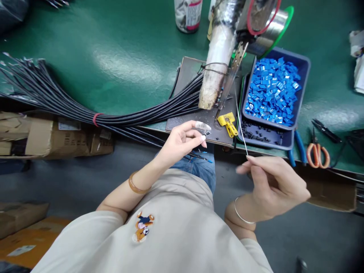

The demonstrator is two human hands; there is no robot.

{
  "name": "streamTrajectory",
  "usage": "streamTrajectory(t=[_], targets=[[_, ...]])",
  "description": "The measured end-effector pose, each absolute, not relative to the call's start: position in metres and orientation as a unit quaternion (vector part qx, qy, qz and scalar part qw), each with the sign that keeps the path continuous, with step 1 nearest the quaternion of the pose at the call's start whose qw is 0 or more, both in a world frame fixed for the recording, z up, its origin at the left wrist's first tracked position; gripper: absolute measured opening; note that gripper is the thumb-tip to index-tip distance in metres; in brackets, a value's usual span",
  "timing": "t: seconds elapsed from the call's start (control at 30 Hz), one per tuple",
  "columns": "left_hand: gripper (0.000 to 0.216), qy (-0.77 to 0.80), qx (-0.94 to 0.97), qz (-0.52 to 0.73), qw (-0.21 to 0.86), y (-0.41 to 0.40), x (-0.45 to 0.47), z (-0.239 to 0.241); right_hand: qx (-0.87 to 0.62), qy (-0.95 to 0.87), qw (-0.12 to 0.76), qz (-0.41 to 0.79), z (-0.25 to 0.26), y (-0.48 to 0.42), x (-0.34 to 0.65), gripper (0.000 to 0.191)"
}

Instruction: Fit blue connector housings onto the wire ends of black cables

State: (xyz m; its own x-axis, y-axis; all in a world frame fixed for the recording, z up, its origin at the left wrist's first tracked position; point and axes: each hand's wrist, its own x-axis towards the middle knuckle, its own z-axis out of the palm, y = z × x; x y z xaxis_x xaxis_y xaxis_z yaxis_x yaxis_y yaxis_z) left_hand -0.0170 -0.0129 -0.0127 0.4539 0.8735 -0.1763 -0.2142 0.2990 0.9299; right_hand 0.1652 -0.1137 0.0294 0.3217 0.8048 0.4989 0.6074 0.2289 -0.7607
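Our left hand [182,142] pinches small dark wire end [206,132], centre frame; right hand [274,187] pinches thin pale wire [241,129], lower right. We judge early stage: black cable bundle [127,119], left, lies tied; blue parts [270,91] fill tray [305,62], upper right.

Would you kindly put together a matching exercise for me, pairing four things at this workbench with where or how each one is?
Things:
1. cable bundle
2. blue parts
3. scissors
4. thin white wire

States:
A. pinched in the right hand
B. tied with a red band
C. heaped in a dark tray
D. lying near the edge of the green bench, orange handles toward the person

Pairs: 1-B, 2-C, 3-D, 4-A.
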Motion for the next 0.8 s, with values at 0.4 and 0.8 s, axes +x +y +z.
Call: streamTrajectory(t=[0.4, 0.8], targets=[[0.013, 0.376, 0.485, 0.395, 0.683, -0.018, -0.008, -0.009, -0.652, -0.597, 0.456, 0.102, 0.005, -0.087, 0.142, 0.012], [0.008, 0.362, 0.476, 0.426, 0.679, -0.016, -0.005, -0.006, -0.630, -0.584, 0.488, 0.152, -0.003, -0.082, 0.136, 0.014]])
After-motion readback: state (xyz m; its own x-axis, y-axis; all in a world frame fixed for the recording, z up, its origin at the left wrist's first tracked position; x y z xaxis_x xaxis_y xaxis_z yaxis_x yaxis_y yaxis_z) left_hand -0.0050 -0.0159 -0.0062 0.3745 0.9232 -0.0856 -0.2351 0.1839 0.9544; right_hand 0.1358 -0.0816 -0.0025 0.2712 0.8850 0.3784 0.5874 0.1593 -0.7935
